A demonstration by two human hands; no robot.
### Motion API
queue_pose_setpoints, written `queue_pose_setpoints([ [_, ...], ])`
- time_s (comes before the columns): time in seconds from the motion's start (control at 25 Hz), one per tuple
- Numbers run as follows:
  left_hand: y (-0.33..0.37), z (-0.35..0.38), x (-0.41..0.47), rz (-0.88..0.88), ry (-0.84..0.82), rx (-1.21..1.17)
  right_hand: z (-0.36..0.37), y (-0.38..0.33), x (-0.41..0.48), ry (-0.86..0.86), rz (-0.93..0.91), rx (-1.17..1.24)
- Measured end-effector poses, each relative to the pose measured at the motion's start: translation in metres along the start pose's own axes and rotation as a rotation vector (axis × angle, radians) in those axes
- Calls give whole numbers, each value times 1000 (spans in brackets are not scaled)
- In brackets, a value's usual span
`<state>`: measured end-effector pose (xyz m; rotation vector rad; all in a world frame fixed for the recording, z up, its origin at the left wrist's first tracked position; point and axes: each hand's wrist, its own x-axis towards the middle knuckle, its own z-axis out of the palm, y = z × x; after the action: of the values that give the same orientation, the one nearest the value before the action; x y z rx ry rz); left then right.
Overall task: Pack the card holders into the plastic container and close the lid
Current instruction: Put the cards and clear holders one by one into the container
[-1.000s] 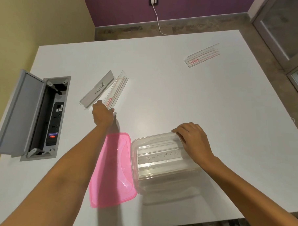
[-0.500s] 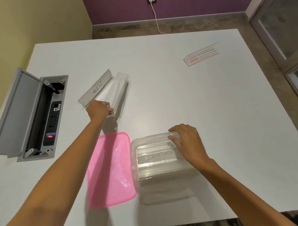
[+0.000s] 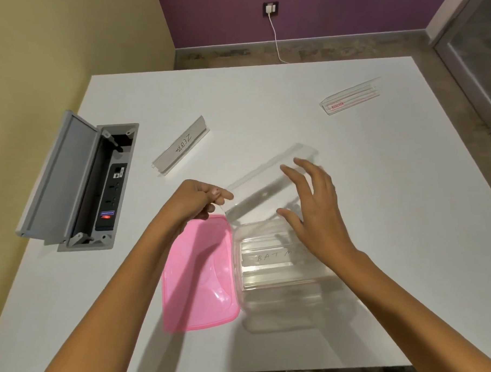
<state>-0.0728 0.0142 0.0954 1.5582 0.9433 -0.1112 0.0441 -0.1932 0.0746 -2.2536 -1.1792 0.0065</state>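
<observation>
A clear card holder (image 3: 269,170) is hanging tilted just beyond the plastic container (image 3: 277,305), looking light, stiff and slick, best taken by its ends. The left hand (image 3: 195,200) is pinching one end, its grip clamped; the right hand (image 3: 315,211) is hovering beside the other, fingers spread apart.

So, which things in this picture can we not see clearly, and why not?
All in the head view:
1. Held holder: motion blur and clear plastic make any label unreadable; the left hand covers its near end.
2. Container: the right hand hides the end of the writing "BAT M"; the number of holders inside is unclear.
3. Far holder: red label too small to read.
4. Socket box: stickers too small to read.
</observation>
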Motion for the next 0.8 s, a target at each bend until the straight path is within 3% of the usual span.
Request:
queue_pose_setpoints([
  [0.16, -1, 2, -14, 26, -91, 193, -11, 5, 7, -256, -207, -311],
  [0.24, -3, 5, -19, 21, -120, 234, -10, 9, 4, -396, -237, -333],
  [0.36, -10, 9, -25, 30, -131, 230, -10, 14, -6, -505, -107, -144],
  [0.48, -23, 18, -26, 28, 2, 302, -10, 24, -18, -618, 5, -49],
  [0.56, -34, 28, -24, 45, 98, 360, -4, 31, -26, -668, 43, -52],
  [0.8, -64, 54, -21, -7, 111, 191, 31, 49, -36, -758, 48, -198],
])
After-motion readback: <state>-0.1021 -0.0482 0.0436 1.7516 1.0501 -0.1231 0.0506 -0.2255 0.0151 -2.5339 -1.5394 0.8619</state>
